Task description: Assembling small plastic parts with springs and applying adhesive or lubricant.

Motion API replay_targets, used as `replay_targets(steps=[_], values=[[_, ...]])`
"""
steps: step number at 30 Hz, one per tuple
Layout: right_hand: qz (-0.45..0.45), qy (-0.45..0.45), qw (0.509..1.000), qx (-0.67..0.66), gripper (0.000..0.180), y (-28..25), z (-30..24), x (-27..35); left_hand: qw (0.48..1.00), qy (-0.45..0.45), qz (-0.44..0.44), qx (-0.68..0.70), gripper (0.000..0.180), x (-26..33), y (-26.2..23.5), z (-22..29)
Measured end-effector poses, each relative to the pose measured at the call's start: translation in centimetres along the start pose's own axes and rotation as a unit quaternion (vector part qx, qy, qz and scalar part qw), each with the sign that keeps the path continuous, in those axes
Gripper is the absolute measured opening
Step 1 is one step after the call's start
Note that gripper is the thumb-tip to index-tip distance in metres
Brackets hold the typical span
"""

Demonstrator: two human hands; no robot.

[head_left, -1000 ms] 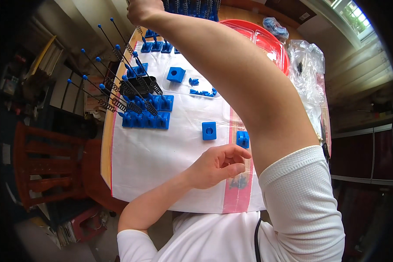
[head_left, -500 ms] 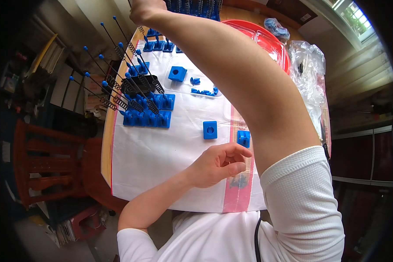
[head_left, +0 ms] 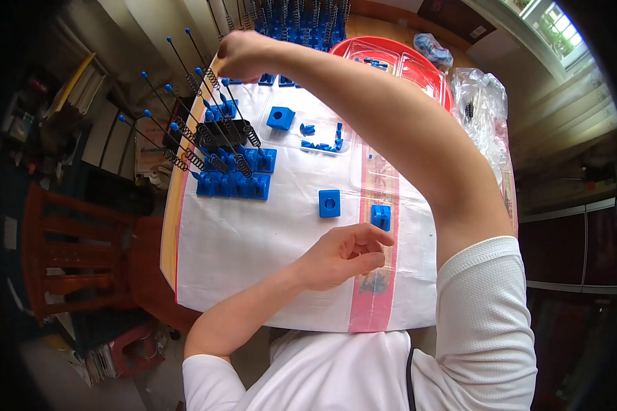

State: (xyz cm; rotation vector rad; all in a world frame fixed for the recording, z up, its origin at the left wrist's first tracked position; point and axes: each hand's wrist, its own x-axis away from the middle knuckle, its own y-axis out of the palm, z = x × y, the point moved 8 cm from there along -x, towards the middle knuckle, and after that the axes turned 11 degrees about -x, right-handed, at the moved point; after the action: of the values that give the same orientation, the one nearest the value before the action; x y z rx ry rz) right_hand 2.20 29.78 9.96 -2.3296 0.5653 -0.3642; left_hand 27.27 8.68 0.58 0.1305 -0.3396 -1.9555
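Note:
My left hand [head_left: 346, 255] rests low over the white table cover, thumb apart from the loosely bent fingers, nothing between them. Just beyond it are a blue block with a round hole [head_left: 330, 203] and a small blue bracket [head_left: 381, 218]. My right arm stretches across the table to the far left. Its hand [head_left: 243, 55] is closed above the far end of a group of blue bases [head_left: 232, 185] that carry black rods with springs [head_left: 242, 164] and blue tips. What the right fingers hold is hidden by the hand.
A clear tray [head_left: 346, 145] holds a blue block [head_left: 280, 118] and several small blue pieces [head_left: 319, 146]. A red round tray [head_left: 449, 96] stands at the far right, beside crumpled clear plastic bags [head_left: 483, 123]. More sprung blue pieces [head_left: 301, 31] crowd the far edge. A wooden chair [head_left: 75, 253] is at left.
My right hand has come back toward me from the far edge, and its forearm has swung lower, uncovering more of the red tray. My left hand has stayed nearly still.

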Motion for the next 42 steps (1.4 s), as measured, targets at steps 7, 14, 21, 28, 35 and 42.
replay_targets(steps=[7,14,21,28,35,42], values=[[0.019,-0.079,0.993,-0.085,0.045,2.5,-0.3,1.0,1.0,-0.005,0.018,0.019,0.032,0.3,-0.4,0.1],[0.106,-0.108,0.985,-0.086,0.031,1.2,0.4,-0.7,1.0,-0.006,0.018,0.006,0.031,0.2,-0.4,0.1],[0.209,-0.182,0.949,-0.15,0.028,-6.8,-0.6,5.2,1.0,0.016,0.014,-0.004,0.039,-0.1,-0.5,-0.9],[0.171,-0.216,0.897,-0.345,0.024,-10.3,3.5,23.4,0.982,0.083,0.148,0.076,0.061,0.0,-3.1,0.2],[0.153,-0.154,0.821,-0.528,0.019,-4.9,10.9,36.8,0.965,0.199,0.162,0.05,0.085,0.2,-3.0,3.4],[0.182,-0.12,0.794,-0.568,0.024,-1.7,13.9,39.5,0.982,0.105,0.156,-0.013,0.054,-0.1,-2.7,1.0]])
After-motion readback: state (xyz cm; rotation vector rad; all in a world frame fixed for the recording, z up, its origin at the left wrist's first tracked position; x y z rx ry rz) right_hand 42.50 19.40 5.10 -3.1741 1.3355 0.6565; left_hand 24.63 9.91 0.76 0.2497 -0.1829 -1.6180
